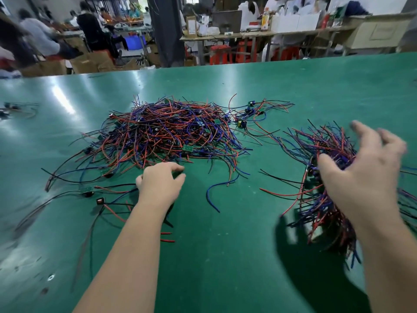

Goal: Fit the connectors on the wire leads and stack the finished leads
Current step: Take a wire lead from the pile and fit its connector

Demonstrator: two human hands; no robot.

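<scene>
Right hand spread over bristly wire stack — left hand loosely curled beside tangled pile.

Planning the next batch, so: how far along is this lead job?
Done, it seems: a bundled stack of leads lies on the right, beneath the open right hand. In hand: the left hand is at the near edge of the big loose pile; whether it grips a lead is unclear. Left: that pile is large, so much work likely remains.
</scene>
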